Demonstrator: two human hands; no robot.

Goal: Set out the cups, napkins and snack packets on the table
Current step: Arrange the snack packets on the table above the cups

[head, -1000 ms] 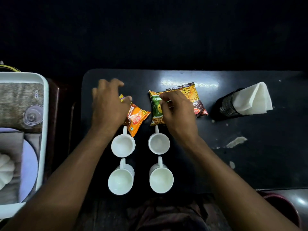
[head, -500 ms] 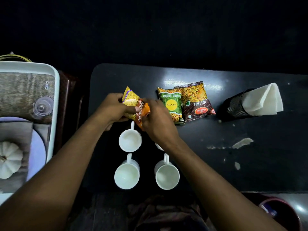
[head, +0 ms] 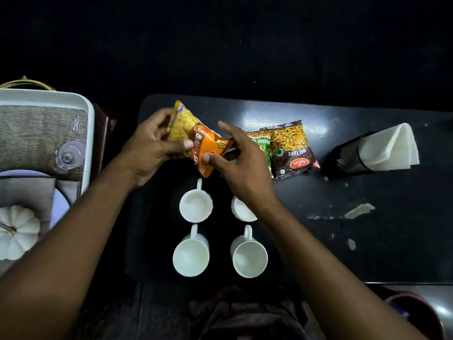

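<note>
An orange and yellow snack packet (head: 196,136) is lifted over the black table (head: 367,241), held by both hands. My left hand (head: 152,148) grips its left side and my right hand (head: 240,158) pinches its lower right corner. A green packet (head: 262,146) and a brown mixture packet (head: 293,150) lie side by side to the right. Several white cups stand in two rows below; the nearest left cup (head: 191,256), nearest right cup (head: 248,257) and far left cup (head: 196,204) show fully, one more is half hidden under my right wrist. White napkins (head: 389,148) sit in a black mesh holder (head: 348,155).
A white tray (head: 90,133) at the left holds a woven mat, an upturned glass (head: 69,155) and a white pumpkin-shaped piece (head: 17,231). Pale scraps (head: 359,211) mark the table's right half. A dark red bowl (head: 414,312) sits at the bottom right corner.
My right hand left the green and brown packets and came over to the orange packet. Both hands lifted it off the table and turned it.
</note>
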